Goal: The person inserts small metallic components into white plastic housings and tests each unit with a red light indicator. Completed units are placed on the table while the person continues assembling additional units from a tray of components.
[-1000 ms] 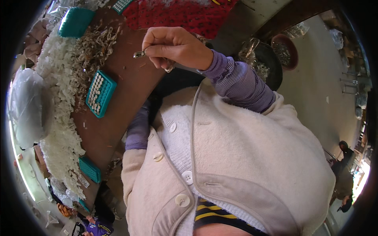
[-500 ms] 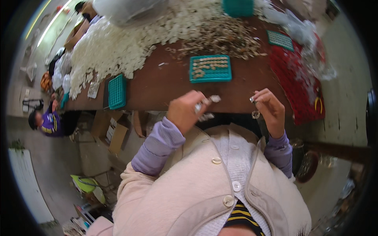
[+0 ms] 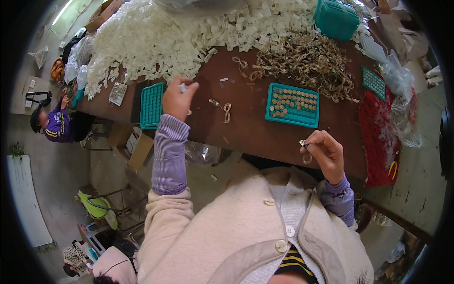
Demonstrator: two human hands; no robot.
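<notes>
My left hand point(image 3: 179, 100) is raised over the table's left part, beside the teal tray point(image 3: 152, 106) with round pockets. Its fingers are closed on a small white piece point(image 3: 183, 88), mostly hidden by them. Near the front edge, my right hand point(image 3: 326, 156) pinches a small silvery part with a coiled thin wire point(image 3: 307, 158) hanging below. Beyond that hand lies a teal tray point(image 3: 293, 122) partly filled with rows of small round pieces. A small coiled wire bundle point(image 3: 227, 113) rests on the brown table point(image 3: 198, 130) between my hands.
White plastic pieces point(image 3: 142, 40) are heaped at the back left, with a pile of coiled wire bundles point(image 3: 307, 61) to their right. A teal container point(image 3: 336, 20) stands behind. Red cloth point(image 3: 378, 137) with yellow-handled pliers point(image 3: 393, 169) lies right. Another person point(image 3: 59, 124) sits far left.
My left hand has moved left and away from me, with its fingers closed. A wire bundle now shows on the table. My right hand keeps its pinch; the whole view has shifted.
</notes>
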